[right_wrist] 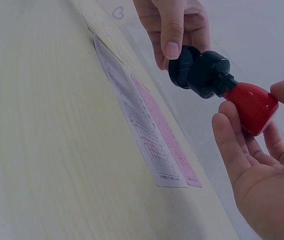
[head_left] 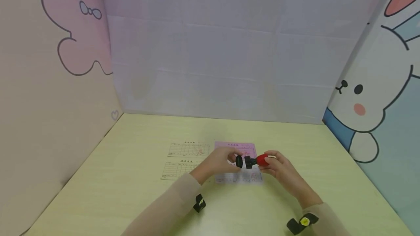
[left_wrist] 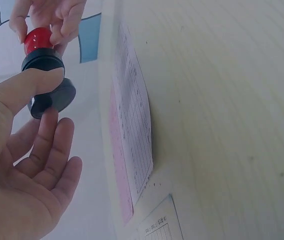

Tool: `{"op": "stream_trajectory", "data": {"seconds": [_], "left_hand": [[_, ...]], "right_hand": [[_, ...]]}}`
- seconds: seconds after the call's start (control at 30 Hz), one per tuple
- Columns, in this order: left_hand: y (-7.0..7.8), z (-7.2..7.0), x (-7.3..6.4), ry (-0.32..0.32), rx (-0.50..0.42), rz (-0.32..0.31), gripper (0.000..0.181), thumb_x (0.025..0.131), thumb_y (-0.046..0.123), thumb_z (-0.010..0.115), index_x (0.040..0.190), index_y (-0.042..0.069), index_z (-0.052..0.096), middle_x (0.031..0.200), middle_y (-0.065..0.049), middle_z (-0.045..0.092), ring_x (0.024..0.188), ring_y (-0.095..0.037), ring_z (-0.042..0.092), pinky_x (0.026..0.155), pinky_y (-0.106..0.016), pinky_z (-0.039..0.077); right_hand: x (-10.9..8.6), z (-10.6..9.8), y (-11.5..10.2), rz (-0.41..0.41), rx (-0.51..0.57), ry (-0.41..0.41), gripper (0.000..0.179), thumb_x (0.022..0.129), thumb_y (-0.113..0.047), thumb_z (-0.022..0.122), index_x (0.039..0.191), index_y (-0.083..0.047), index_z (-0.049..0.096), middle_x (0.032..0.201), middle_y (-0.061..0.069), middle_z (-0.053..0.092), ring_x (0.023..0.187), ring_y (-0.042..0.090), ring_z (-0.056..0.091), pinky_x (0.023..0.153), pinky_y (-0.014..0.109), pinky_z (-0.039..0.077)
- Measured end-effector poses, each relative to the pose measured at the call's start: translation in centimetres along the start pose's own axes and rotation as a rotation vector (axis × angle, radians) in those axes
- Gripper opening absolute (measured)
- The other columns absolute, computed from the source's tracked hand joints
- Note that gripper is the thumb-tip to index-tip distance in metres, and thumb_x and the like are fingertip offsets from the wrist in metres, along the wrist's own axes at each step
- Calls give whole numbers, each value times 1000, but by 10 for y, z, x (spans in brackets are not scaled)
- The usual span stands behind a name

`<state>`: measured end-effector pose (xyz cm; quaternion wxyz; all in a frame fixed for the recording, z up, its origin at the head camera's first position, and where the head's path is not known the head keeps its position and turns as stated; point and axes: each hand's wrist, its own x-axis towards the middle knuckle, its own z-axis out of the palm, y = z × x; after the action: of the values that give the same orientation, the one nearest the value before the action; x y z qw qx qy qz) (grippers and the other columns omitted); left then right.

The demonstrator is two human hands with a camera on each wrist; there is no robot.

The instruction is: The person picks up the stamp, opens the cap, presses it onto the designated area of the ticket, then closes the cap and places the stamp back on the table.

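A stamp [head_left: 248, 162] with a red handle [right_wrist: 252, 108] and a black base [right_wrist: 209, 74] is held sideways above the papers. My right hand [head_left: 279, 168] grips the red handle between thumb and fingers. With thumb and fingertips my left hand [head_left: 223, 160] pinches a round black cap [head_left: 239, 161]. The cap faces the stamp's base, and a narrow gap shows between them in the head view. In the left wrist view the left thumb [left_wrist: 44, 81] covers part of the cap.
Under the hands lie a pink form [head_left: 234, 144] and a white form [head_left: 226, 179], overlapping. Two cream printed slips [head_left: 188, 149] are to their left on the pale wooden table [head_left: 131, 148]. A white wall [head_left: 229, 65] stands behind, with cartoon-printed walls [head_left: 367, 119] at the sides.
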<state>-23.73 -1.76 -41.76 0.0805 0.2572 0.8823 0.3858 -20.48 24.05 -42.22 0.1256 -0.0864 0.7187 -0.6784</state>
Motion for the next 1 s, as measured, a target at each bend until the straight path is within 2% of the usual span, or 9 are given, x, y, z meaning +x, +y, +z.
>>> {"op": "stream_trajectory", "data": {"seconds": [0.23, 0.67, 1.0], "left_hand": [[-1, -4, -6, 20, -24, -15, 51, 80, 21, 86, 127, 14, 68, 95, 9, 67, 92, -8, 64, 83, -29, 54], [0, -6, -9, 35, -17, -31, 49, 79, 21, 88, 124, 19, 69, 92, 11, 68, 89, -5, 64, 85, -32, 54], [-1, -7, -13, 54, -32, -30, 47, 78, 24, 88, 121, 20, 70, 91, 10, 69, 89, -6, 65, 87, -37, 54]], "right_hand": [[1, 4, 2, 26, -4, -18, 43, 105, -18, 52, 136, 7, 34, 127, 23, 57, 105, 20, 64, 94, 27, 53], [3, 10, 6, 2, 53, -80, 37, 102, -9, 54, 129, 6, 34, 137, 28, 49, 110, 22, 64, 97, 30, 52], [5, 14, 7, -19, 71, -122, 38, 103, -12, 55, 130, 7, 35, 136, 27, 51, 111, 20, 64, 97, 30, 51]]}}
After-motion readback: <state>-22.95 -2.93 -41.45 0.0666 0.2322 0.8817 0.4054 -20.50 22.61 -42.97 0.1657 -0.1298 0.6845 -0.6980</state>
